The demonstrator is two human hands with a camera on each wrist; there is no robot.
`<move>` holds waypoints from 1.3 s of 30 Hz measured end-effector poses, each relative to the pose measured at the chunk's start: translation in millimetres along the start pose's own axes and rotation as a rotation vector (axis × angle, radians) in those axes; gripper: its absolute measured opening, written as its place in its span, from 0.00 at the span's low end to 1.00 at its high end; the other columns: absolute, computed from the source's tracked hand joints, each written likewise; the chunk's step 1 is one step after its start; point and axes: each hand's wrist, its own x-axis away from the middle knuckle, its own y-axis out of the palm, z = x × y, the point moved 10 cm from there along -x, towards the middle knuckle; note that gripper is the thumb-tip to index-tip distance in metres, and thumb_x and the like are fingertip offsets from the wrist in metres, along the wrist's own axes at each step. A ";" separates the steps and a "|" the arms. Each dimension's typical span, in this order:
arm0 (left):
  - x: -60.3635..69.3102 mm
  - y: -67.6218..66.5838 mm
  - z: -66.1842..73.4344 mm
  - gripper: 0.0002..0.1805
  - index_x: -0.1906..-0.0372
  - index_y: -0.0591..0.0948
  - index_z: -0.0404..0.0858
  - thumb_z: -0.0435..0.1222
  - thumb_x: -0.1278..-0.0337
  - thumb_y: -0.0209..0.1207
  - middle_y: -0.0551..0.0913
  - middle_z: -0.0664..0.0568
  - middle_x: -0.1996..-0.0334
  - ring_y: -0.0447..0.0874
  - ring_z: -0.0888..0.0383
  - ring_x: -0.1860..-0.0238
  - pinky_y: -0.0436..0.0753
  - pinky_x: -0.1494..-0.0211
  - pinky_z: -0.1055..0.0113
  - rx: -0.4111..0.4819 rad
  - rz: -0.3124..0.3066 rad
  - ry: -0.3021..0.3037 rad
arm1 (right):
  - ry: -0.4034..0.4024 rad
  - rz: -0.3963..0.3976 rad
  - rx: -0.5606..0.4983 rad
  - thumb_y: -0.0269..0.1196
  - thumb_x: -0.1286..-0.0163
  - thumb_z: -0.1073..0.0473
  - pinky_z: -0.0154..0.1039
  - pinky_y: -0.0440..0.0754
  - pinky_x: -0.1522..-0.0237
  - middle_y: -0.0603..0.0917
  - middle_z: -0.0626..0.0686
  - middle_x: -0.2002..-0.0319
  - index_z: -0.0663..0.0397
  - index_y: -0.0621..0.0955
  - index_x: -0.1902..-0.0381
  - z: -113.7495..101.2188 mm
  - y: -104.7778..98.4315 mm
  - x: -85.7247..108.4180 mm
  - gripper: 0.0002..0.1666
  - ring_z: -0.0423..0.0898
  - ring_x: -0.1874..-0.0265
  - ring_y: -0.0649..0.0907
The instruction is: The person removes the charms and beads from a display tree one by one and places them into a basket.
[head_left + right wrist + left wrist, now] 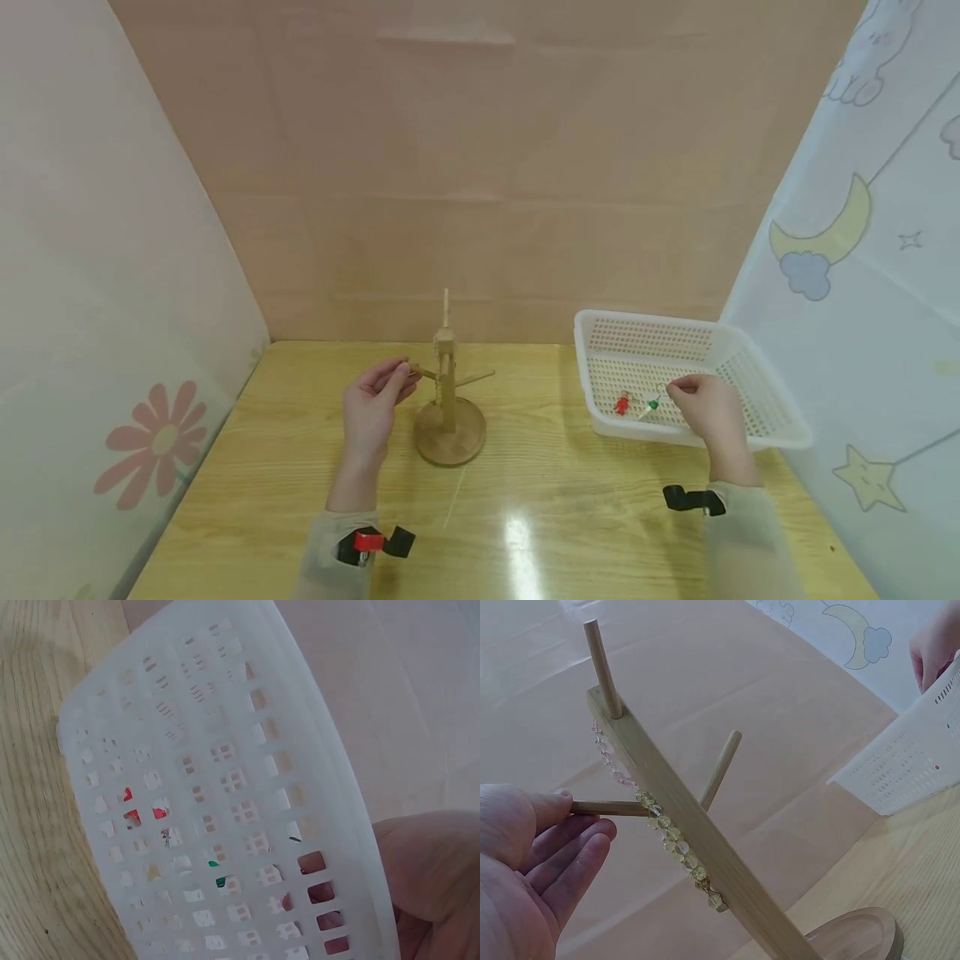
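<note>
Left hand (372,406) pinching wooden peg (611,808); right hand (708,406) apparently pinching green charm (653,405) in plastic basket (643,428), seemingly picking; lifting probably needing steady fingers

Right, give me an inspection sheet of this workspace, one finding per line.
Surface: wood-grain table, bright glare near the front.
Job's things: wooden stand upright, beads hanging along its post; white basket to its right, containing a red charm and green charm.
Clutter: nothing seen.
Hands: left hand pinches a peg of the stand; right hand, over the basket, pinches the green charm's ring.
Cables: nothing seen.
Surroundings: brown backdrop behind, pale patterned sheets either side.
</note>
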 end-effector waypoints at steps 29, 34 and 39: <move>0.9 -0.7 0.4 0.12 0.46 0.86 0.24 0.29 0.25 0.65 0.93 0.47 0.60 0.95 0.54 0.58 0.93 0.50 0.60 0.015 0.005 0.012 | 0.019 0.213 -0.156 0.60 0.17 0.45 0.45 0.85 0.60 0.91 0.62 0.53 0.61 0.89 0.42 -45.5 -21.2 25.7 0.26 0.60 0.56 0.89; 0.0 1.3 -0.1 0.12 0.46 0.86 0.24 0.29 0.26 0.65 0.93 0.47 0.59 0.95 0.54 0.58 0.93 0.50 0.59 0.018 -0.003 0.016 | 0.010 0.267 -0.229 0.64 0.19 0.45 0.30 0.81 0.63 0.92 0.59 0.56 0.59 0.91 0.45 -66.9 -20.6 37.8 0.23 0.51 0.60 0.89; 0.0 0.5 -0.8 0.13 0.45 0.86 0.26 0.31 0.26 0.66 0.93 0.45 0.58 0.94 0.52 0.57 0.93 0.49 0.59 0.006 -0.008 0.014 | -0.033 0.295 -0.295 0.68 0.22 0.47 0.19 0.79 0.67 0.93 0.58 0.58 0.58 0.91 0.48 -89.0 -19.0 45.8 0.21 0.30 0.68 0.84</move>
